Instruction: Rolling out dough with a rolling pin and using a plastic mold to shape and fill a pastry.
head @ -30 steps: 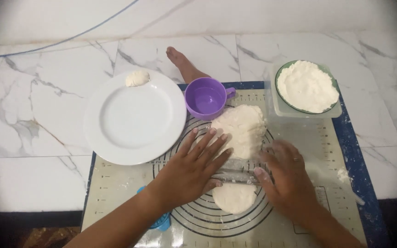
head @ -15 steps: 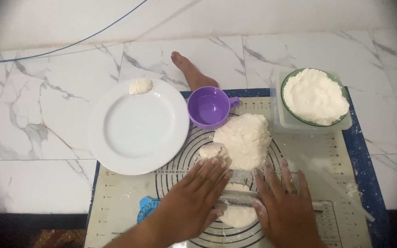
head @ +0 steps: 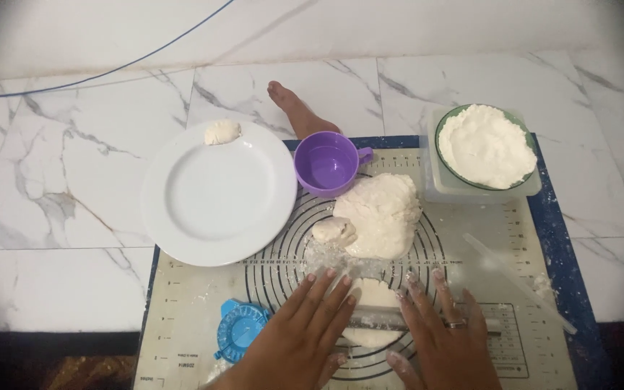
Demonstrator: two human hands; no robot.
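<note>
Rolling step: left hand [head: 305, 328] & right hand [head: 442, 336], palms flat, fingers spread, press rolling pin [head: 380, 318] over dough disc [head: 373, 296]. Next needs even fwd push.

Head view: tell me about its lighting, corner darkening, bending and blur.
Head view: soft, even light, faint shadows under the white plate; corners darken, strongest at the bottom; the floor's tile lines bow slightly near the edges; the left hand and right hand on the rolling pin look sharp; the flour bowl is very bright.
</note>
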